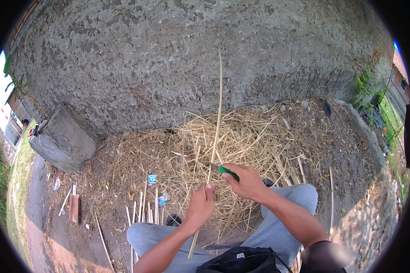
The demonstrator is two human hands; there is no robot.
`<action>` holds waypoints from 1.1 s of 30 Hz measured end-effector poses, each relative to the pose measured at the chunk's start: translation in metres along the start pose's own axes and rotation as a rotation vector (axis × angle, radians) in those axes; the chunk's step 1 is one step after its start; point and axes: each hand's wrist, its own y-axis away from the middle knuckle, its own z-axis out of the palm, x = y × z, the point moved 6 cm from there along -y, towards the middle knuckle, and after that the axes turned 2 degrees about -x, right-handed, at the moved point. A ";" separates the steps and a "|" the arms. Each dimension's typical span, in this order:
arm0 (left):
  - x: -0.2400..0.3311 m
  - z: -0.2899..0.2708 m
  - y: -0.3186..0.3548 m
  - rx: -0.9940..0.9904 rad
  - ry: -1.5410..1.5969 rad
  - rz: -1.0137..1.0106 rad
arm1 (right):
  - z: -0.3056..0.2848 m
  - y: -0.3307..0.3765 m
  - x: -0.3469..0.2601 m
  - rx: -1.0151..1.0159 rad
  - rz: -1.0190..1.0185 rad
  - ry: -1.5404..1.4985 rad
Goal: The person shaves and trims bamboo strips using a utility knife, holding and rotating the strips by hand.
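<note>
A long, thin bamboo strip (219,104) stands tilted in front of me, its far end rising against the wall and its near end by my lap. My left hand (199,207) is closed around its lower part, thumb on top. In my right hand (249,184) is a green-handled knife (228,173), its short blade touching the strip just above my left thumb. Most of the blade is too small to make out. Beneath both hands spreads a heap of pale bamboo shavings (246,132).
A rough grey wall (177,59) stands ahead, with a concrete block (68,139) at its left. More bamboo strips (143,204) lie by my left knee, near blue packets (152,179) and a reddish-brown piece (74,208). A black bag (239,261) sits at my lap.
</note>
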 end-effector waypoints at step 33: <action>0.030 0.001 0.009 0.011 -0.271 0.065 | -0.010 0.023 -0.037 0.117 -0.213 0.064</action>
